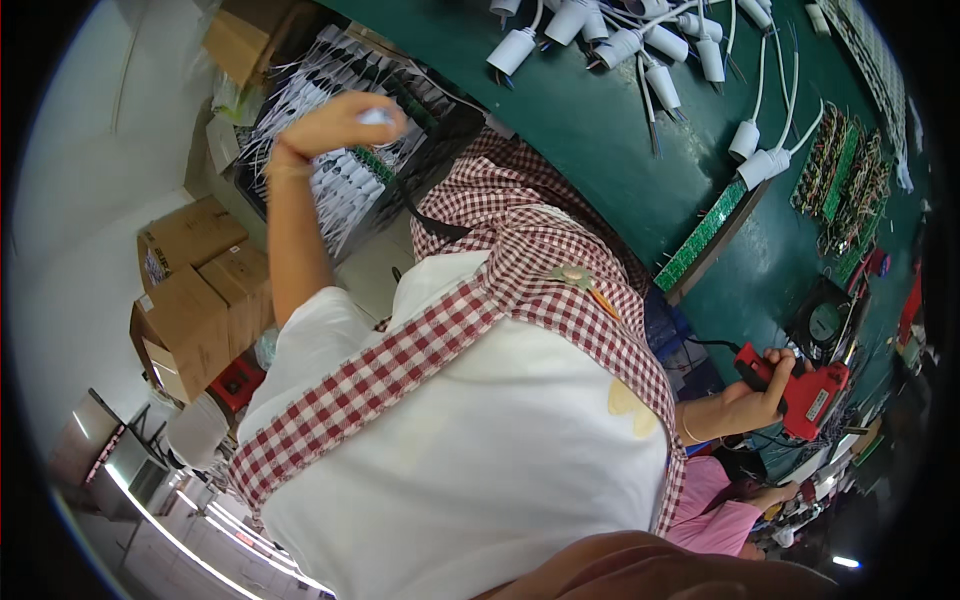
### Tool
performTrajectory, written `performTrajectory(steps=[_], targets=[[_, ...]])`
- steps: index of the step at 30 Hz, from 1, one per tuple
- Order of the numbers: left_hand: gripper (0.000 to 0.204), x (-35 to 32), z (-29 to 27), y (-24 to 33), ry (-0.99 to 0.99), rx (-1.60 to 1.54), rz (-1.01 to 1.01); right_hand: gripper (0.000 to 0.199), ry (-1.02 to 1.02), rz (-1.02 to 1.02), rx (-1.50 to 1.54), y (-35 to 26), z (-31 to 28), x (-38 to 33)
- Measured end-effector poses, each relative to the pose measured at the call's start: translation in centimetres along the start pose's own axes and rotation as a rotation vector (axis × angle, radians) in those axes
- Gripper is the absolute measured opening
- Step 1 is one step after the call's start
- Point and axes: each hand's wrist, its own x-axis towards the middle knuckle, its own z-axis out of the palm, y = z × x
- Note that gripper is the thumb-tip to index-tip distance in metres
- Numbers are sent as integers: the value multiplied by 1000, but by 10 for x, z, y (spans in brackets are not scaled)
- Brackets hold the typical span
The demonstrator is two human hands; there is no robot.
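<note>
My left hand (345, 122) is raised at the upper left, its fingers curled round a small white piece (376, 117) that looks like a lamp holder. Beneath that hand stands a dark crate (262, 205) with rows of white lamp holders (350, 200) and their wires. At the right, my right hand (765, 392) grips a red-and-black soldering gun (812, 398), pistol-shaped and with a black cable; its tip is hard to make out. Nearer the middle of the green bench (590, 150), a green circuit board strip (703, 238) lies along a dark bar, with white lamp holders (760, 165) at its far end.
Loose white lamp holders (620, 45) with wires are heaped at the bench's far side. A bundle of wired green boards (842, 180) lies to the right, near a round black device (825, 320). Cardboard boxes (190, 310) stand at left. A person in pink (715, 510) works nearby.
</note>
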Motion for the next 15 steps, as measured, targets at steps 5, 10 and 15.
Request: performTrajectory(steps=[5, 10, 15], targets=[[24, 60, 65, -101, -60, -465, -144, 29, -19, -8, 5, 4, 4, 6], [39, 41, 43, -54, -116, -355, -43, 30, -16, 0, 22, 5, -4, 5], [46, 6, -10, 20, -361, 7, 451, 30, 36, -13, 32, 1, -4, 3]])
